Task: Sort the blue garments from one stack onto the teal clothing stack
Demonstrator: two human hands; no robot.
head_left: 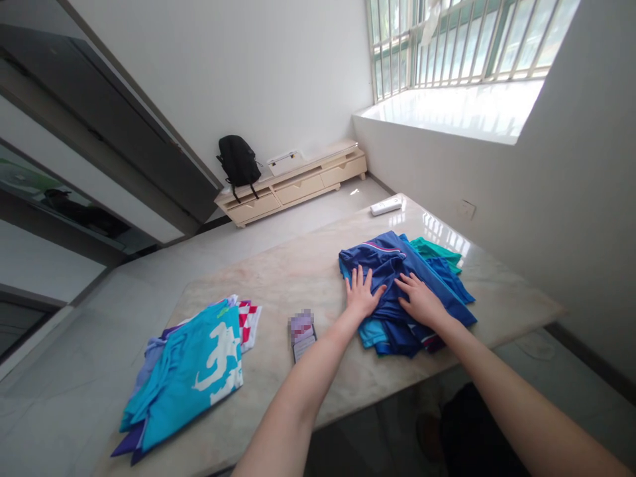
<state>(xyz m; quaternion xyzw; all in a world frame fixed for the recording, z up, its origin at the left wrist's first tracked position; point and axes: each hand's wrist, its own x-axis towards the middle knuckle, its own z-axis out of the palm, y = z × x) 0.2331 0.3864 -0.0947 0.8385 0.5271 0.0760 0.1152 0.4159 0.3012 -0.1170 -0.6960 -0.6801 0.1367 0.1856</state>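
A dark blue garment (427,285) with a red and white stripe lies on top of a pile of folded clothes, on the right part of the marble table (278,271). My left hand (364,295) rests flat on its left side, fingers spread. On its middle lies my right hand (419,299), also with fingers apart. Neither hand grips the cloth. Blue and green clothes (434,250) stick out from under the dark blue one at the back right, and a light blue edge (370,333) shows at the front left.
A second clothes pile, topped by a turquoise garment (199,371) with white print, lies at the table's left. Between the piles is a phone (304,344). A white object (386,206) lies at the far corner. Beyond stands a low cabinet (298,189) with a black backpack (238,161).
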